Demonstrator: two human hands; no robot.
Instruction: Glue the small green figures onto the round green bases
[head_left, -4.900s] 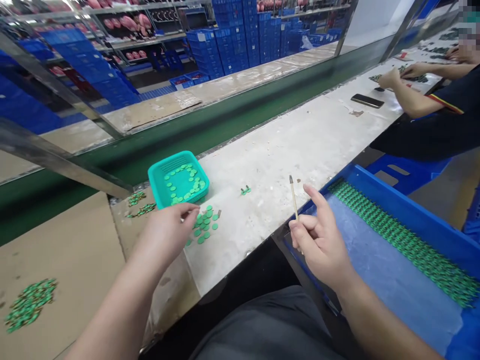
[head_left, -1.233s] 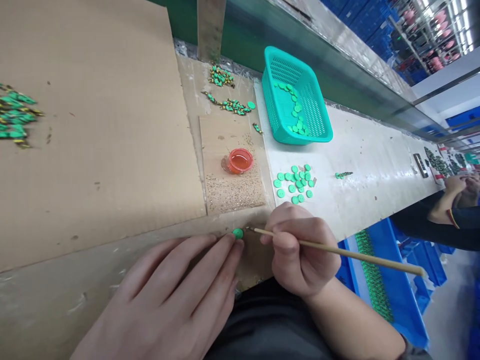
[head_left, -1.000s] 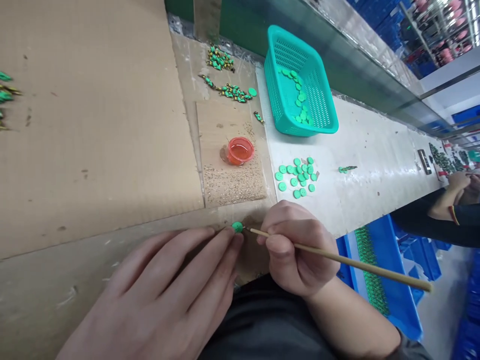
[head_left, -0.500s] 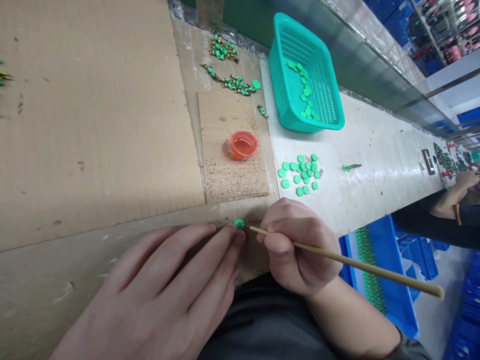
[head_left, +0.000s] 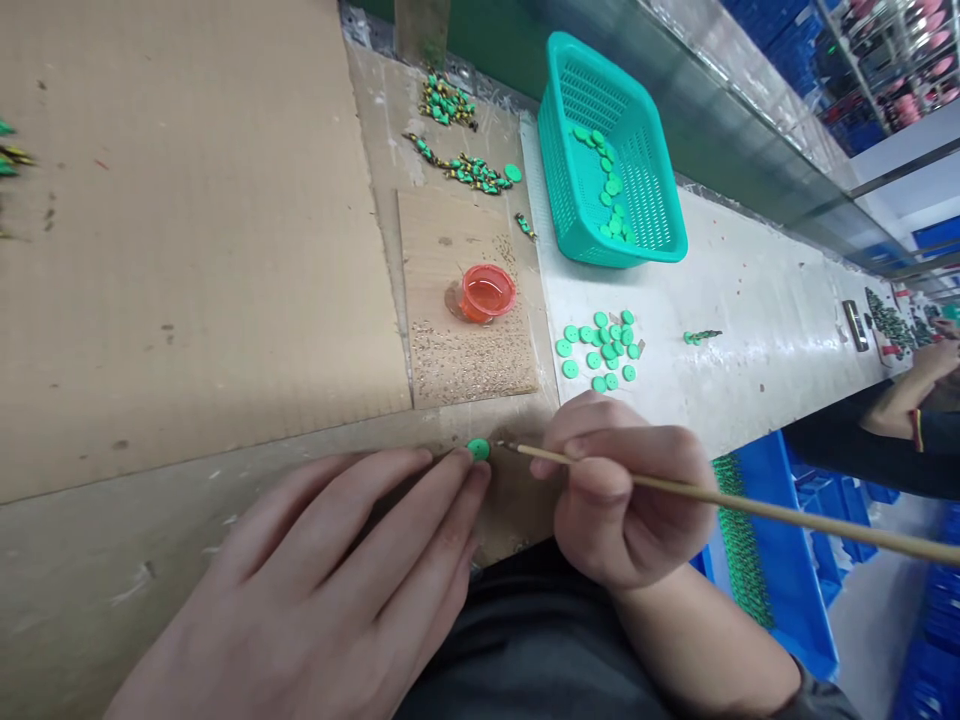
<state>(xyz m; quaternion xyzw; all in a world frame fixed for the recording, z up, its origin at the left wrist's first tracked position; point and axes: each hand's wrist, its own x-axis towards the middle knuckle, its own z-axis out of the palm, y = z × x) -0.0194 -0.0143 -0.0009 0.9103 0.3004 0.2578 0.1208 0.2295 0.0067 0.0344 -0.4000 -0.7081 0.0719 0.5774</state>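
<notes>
My left hand [head_left: 337, 590] lies flat on the cardboard, fingertips pinning a green button [head_left: 478, 449] at the bench edge. My right hand [head_left: 622, 495] grips a thin wooden brush [head_left: 735, 505], tip just beside the button. Beyond sit a red paint cup [head_left: 487, 291], loose buttons [head_left: 600, 348] and a teal basket [head_left: 660, 215].

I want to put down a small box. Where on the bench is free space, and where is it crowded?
Free: the wide cardboard sheet left of the orange cup, and the white benchtop right of the teal basket. Crowded: around the loose green discs and before both hands.
</notes>
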